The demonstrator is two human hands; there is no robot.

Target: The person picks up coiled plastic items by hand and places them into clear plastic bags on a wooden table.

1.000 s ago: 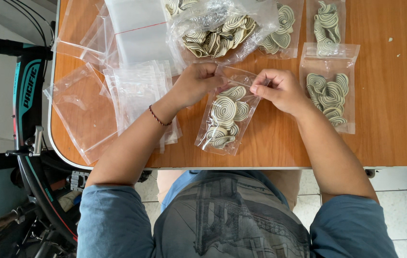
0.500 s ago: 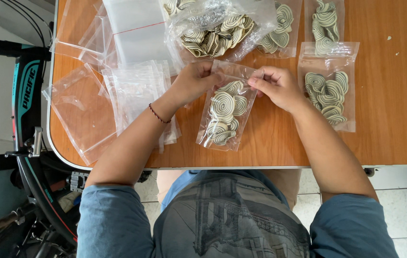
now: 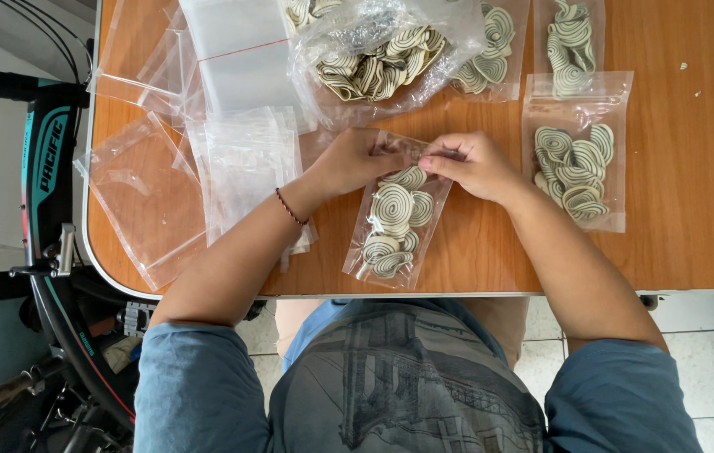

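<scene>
head view: left hand (image 3: 355, 159) and right hand (image 3: 473, 164) are both pinching the bag (image 3: 395, 220) mouth from either side, keeping it flat on the surface (image 3: 693, 168) so the spiral snacks (image 3: 392, 210) stay inside.

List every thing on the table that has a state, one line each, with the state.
Small bag: filled with spiral pieces, flat, top edge pinched by both hands.
Left hand: pinching the top edge.
Right hand: pinching the top edge.
Filled bag: lying flat, untouched.
Large bag: crumpled, holding loose spirals.
Empty bags: stacked flat.
</scene>
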